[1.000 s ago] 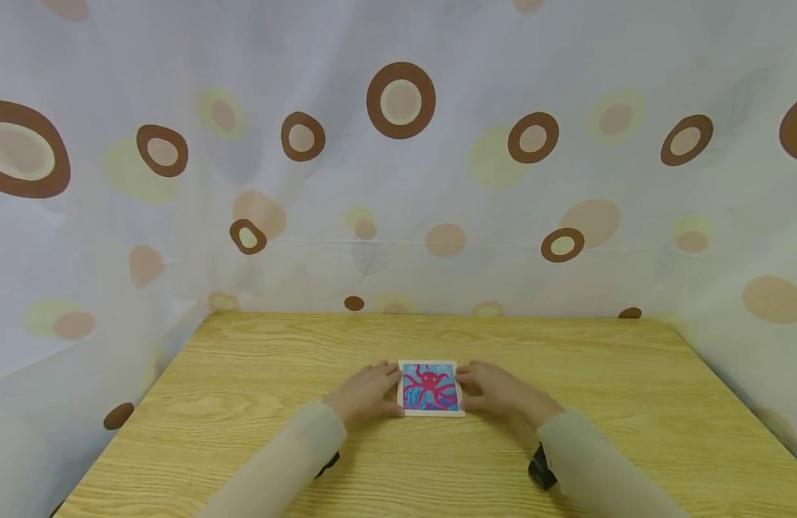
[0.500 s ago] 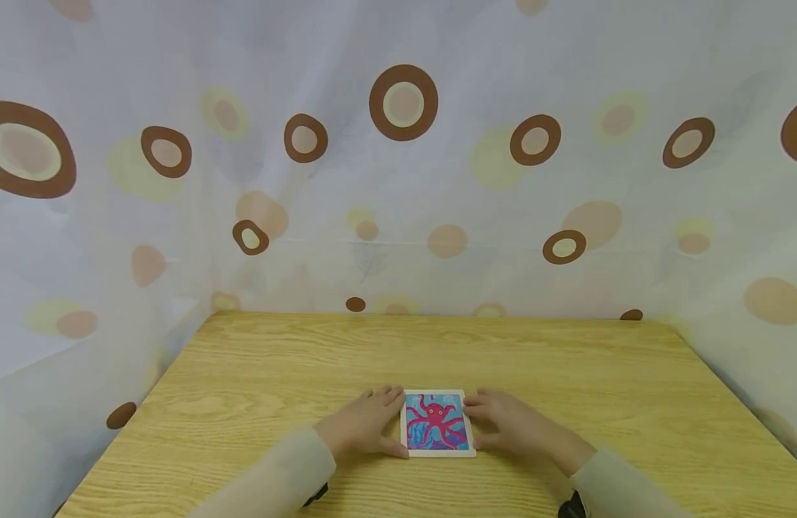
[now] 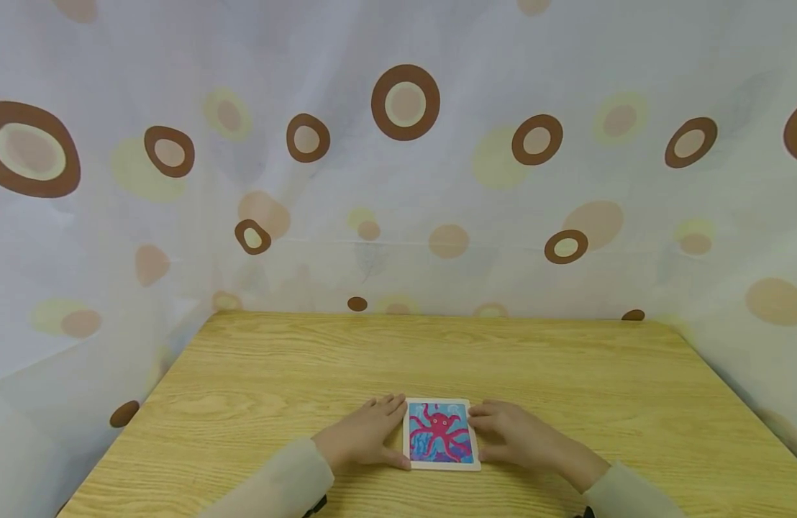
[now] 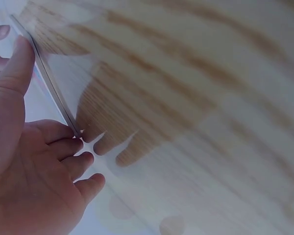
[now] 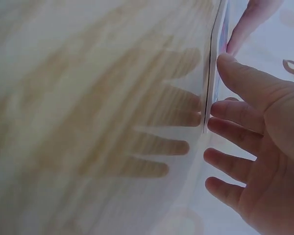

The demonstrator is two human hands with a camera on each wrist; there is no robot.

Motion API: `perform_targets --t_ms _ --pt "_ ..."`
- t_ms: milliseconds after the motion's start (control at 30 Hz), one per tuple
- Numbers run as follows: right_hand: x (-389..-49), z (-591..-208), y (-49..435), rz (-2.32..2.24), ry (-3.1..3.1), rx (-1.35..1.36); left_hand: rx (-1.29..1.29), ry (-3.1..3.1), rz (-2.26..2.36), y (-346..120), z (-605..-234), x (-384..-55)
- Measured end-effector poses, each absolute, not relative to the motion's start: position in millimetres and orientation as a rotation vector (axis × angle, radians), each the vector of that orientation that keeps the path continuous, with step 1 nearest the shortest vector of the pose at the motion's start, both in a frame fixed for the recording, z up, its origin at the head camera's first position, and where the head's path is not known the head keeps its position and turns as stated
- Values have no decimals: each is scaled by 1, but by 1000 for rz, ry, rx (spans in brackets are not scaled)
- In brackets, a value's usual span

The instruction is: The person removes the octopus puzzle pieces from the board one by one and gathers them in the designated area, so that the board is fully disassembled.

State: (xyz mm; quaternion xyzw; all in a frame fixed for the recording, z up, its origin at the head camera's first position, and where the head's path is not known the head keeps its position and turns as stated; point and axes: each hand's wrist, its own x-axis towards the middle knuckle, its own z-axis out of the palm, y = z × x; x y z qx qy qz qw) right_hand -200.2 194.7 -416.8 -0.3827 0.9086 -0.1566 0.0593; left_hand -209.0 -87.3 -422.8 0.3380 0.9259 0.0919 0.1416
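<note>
Flat on the wooden table lies a thin square picture panel point(image 3: 440, 435) with a white border, showing a pink octopus on blue and purple. My left hand point(image 3: 366, 435) is at its left edge, thumb at the near corner and fingertips near the far corner. Along the right edge my right hand point(image 3: 524, 435) touches with thumb and fingertips. In the left wrist view, the left hand's relaxed fingers point(image 4: 71, 156) reach the panel's thin edge point(image 4: 51, 85). The right wrist view has the right hand's extended fingers point(image 5: 235, 142) beside the panel's edge point(image 5: 213, 63).
The wooden table point(image 3: 275, 360) has a glossy top that mirrors the hands in the wrist views. A pale curtain point(image 3: 398, 187) with brown and beige circles stands behind it and along both sides.
The picture panel has slid toward me and slightly right, with both hands moving along at its sides. The slide is shorter in the last half second.
</note>
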Motion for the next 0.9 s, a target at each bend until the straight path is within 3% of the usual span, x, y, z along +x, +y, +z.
perform_targets --t_ms 900 --pt "-239 -420 122 -670 2739 -1046 949 2756 230 -82 -420 -207"
